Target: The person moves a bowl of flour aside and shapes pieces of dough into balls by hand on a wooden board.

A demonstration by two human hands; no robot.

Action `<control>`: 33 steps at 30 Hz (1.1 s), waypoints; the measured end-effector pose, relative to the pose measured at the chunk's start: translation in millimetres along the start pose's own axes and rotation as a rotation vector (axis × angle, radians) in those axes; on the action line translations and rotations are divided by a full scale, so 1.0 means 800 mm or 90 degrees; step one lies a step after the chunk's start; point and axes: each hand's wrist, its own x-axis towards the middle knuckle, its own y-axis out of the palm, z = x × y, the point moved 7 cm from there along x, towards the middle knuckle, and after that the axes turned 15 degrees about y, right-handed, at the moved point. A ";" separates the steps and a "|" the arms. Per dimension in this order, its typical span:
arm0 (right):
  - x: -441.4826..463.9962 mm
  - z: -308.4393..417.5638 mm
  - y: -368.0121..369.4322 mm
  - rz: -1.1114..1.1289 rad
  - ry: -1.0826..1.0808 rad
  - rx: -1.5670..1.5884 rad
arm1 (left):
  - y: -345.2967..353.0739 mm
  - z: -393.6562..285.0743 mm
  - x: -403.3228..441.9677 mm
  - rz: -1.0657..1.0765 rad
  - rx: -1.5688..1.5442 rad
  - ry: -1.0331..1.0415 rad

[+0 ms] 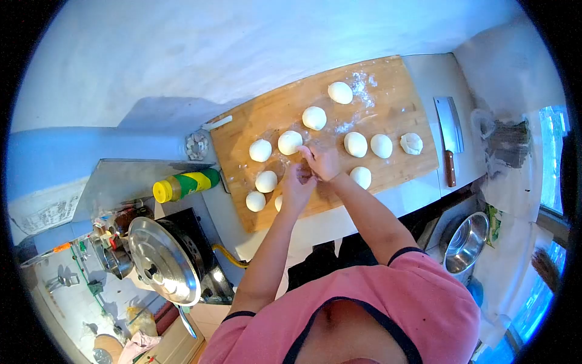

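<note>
Several round white dough balls lie on a wooden board [388, 109], among them one [290, 142] just beyond my fingers and one [355, 144] to the right of my hands. My left hand [299, 181] and my right hand [322, 162] meet over the lower middle of the board. The fingers of my left hand are bent together, and what they hold, if anything, is hidden. My right hand is partly curled, its thumb side near the dough ball; its grip is not clear. A rougher, folded dough piece [411, 144] sits at the right.
A cleaver [449, 130] lies right of the board. White flour [362, 90] dusts its far part. To the left are a yellow-capped bottle [187, 185], a glass jar [196, 146] and a lidded pan [163, 261] on the stove. A metal basin [467, 242] stands lower right.
</note>
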 end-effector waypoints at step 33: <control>-0.067 0.008 -0.010 0.005 -0.047 0.242 | 0.009 -0.009 -0.003 0.152 0.253 0.003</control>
